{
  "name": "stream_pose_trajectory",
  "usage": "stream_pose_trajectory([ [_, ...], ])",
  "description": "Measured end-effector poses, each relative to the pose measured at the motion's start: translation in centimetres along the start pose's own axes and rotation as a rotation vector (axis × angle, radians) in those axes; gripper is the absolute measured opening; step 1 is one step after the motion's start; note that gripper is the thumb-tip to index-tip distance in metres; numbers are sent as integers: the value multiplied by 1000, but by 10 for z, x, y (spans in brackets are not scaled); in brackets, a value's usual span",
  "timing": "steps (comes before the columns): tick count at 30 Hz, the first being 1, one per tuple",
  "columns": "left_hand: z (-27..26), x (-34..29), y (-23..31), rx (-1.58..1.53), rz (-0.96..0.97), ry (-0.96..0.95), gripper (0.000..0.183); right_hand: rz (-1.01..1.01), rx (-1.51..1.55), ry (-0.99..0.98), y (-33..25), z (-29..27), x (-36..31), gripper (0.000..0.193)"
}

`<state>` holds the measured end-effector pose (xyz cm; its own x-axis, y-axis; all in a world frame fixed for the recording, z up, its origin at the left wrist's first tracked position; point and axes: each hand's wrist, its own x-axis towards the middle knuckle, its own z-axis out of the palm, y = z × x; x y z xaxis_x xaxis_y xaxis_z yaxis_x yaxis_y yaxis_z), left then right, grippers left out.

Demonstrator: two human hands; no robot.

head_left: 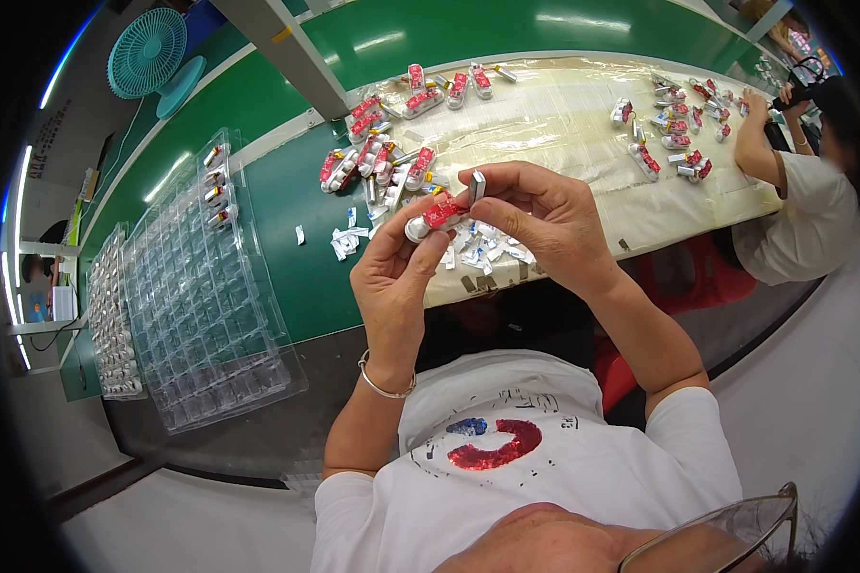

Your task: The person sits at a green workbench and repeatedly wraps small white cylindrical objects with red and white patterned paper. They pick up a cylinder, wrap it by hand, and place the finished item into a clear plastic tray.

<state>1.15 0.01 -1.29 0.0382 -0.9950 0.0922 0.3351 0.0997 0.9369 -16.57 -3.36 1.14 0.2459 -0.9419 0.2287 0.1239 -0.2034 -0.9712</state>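
Note:
Between the thumb and fingers of my left hand [390,277] is a small white part with a red circuit board [440,216], held above the near edge of the table. Right beside it, my right hand [556,224] pinches a small silver rectangular battery [477,185] upright. Whether a wire joins the battery to the board is too small to tell. Beyond my left hand lies a heap of similar white parts with red boards [373,164] and silver batteries. Small white and blue slips [487,250] are scattered below and beside my hands.
On the left, a clear plastic tray [201,286] with many pockets holds several parts along its far edge; a filled tray [113,325] stands beyond. A teal fan [151,57] is behind a grey post [291,57]. At right, a co-worker [803,191] sits near more parts [677,124].

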Motion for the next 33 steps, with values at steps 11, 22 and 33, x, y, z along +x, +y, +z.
stream_pose_trajectory([
  [11, 3, -3, 1, 185, 196, 51, 37, -481, -635, -27, -12, 9, 4, 28],
  [22, 1, -6, 10, 209, 179, 30, 38, -670, -892, -71, -10, 11, 6, 37],
  [33, 0, -7, 15, 186, 179, 6, 36, -600, -891, -60, -14, 16, -3, 37],
])
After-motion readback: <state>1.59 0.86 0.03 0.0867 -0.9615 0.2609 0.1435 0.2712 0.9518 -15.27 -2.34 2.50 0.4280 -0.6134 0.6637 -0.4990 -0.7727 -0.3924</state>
